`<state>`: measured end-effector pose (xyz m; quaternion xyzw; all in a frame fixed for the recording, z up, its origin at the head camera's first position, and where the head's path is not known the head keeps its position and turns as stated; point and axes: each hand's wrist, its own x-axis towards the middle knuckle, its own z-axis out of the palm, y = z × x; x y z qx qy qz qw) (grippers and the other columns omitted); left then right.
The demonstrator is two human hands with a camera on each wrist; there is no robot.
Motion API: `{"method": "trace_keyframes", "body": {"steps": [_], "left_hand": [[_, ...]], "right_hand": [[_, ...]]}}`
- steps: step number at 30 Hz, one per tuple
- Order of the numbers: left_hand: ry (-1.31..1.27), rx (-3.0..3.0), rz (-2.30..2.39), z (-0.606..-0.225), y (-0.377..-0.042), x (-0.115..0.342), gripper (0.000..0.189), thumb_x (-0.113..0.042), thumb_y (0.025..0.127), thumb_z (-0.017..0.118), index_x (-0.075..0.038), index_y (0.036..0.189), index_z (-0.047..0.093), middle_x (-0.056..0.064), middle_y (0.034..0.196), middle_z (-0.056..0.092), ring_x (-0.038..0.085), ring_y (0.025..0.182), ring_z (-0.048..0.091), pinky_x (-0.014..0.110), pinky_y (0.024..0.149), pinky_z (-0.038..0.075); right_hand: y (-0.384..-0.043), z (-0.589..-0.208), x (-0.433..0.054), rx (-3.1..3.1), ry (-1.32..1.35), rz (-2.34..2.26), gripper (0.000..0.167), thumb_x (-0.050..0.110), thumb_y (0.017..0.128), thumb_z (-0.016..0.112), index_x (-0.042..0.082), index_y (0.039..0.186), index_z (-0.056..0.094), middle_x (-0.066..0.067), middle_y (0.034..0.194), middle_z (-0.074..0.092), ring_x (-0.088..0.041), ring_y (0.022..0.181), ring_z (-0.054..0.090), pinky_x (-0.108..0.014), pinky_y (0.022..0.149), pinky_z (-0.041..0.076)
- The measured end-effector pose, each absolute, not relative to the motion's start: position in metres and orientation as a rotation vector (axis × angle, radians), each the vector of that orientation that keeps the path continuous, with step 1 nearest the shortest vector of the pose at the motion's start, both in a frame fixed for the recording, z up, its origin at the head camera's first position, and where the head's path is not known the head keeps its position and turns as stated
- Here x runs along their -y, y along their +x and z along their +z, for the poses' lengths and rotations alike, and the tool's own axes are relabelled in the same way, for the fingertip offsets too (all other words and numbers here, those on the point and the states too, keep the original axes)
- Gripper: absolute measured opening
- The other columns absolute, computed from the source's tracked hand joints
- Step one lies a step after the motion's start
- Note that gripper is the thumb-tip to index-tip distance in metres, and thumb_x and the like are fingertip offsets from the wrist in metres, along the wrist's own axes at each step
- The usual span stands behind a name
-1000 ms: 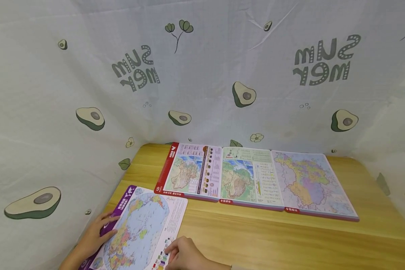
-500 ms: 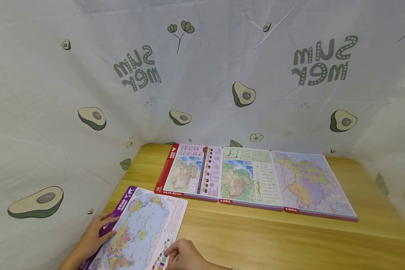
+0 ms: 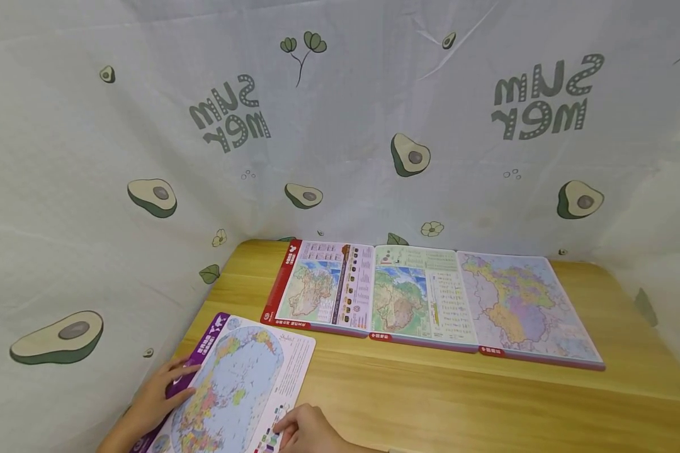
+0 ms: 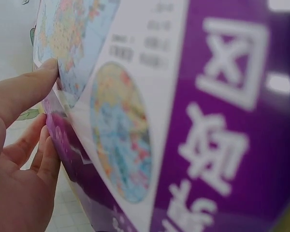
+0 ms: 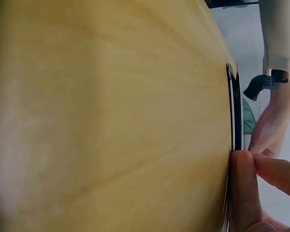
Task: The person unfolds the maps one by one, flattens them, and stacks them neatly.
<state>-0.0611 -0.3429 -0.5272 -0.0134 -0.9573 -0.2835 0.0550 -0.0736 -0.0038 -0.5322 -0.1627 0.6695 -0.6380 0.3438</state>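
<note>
A glossy world map sheet (image 3: 243, 377) with a purple strip down its left side lies at an angle at the table's front left. My left hand (image 3: 158, 396) rests on the purple strip, thumb and fingers spread. Up close in the left wrist view, its thumb (image 4: 38, 79) touches the printed face and the other fingertips meet the purple edge. At the opposite edge, by the coloured legend, my right hand (image 3: 308, 428) pinches the sheet between thumb and index finger. The right wrist view shows these fingertips (image 5: 244, 166) on the thin dark edge.
Behind, three more map sheets stand side by side in a row: a red-bordered one (image 3: 317, 289), a pale green one (image 3: 422, 302) and a multicoloured one (image 3: 527, 308). The wooden table (image 3: 459, 402) ends against a white curtain (image 3: 345, 126) printed with avocados.
Both hands and the world map sheet stay almost where they were. My right hand has shifted down very slightly along the sheet's edge.
</note>
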Motion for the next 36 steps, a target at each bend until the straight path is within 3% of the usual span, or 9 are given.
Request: {"method": "trace_keyframes", "body": {"steps": [17,26,33,36], "left_hand": [[-0.012,2.907,-0.969,-0.524,-0.067,0.343,0.042,-0.013,0.086,0.079,0.002,0.124,0.067,0.034,0.137,0.047,0.062,0.123,0.041,0.072,0.093,0.041],[0.041,2.919,-1.043,-0.526,-0.067,0.346,0.048,-0.015,0.086,0.079,0.002,0.128,0.064,0.037,0.137,0.045,0.064,0.122,0.041,0.068,0.091,0.046],[0.122,2.959,-1.113,-0.523,-0.069,0.346,0.055,-0.011,0.085,0.079,0.0,0.135,0.059,0.037,0.14,0.041,0.063,0.125,0.039,0.063,0.093,0.048],[0.131,2.963,-1.125,-0.521,-0.07,0.345,0.057,-0.006,0.084,0.079,-0.001,0.136,0.058,0.037,0.139,0.041,0.061,0.126,0.039,0.062,0.095,0.047]], "right_hand": [[-0.074,-0.534,0.002,-1.767,-0.385,-1.683,0.023,-0.02,0.075,0.066,-0.006,0.092,0.074,-0.005,0.067,0.06,-0.009,0.058,0.054,-0.017,0.057,0.049],[-0.082,-0.534,-0.01,-1.778,-0.417,-1.775,0.022,-0.015,0.075,0.073,-0.008,0.096,0.073,-0.006,0.076,0.065,-0.011,0.067,0.064,-0.022,0.065,0.056],[-0.088,-0.535,-0.013,-1.767,-0.428,-1.833,0.028,-0.017,0.074,0.071,-0.012,0.101,0.07,-0.008,0.083,0.064,-0.027,0.079,0.072,-0.026,0.069,0.059],[-0.088,-0.534,-0.012,-1.761,-0.418,-1.85,0.028,-0.017,0.074,0.072,-0.012,0.101,0.07,-0.008,0.083,0.064,-0.026,0.079,0.072,-0.025,0.069,0.059]]}}
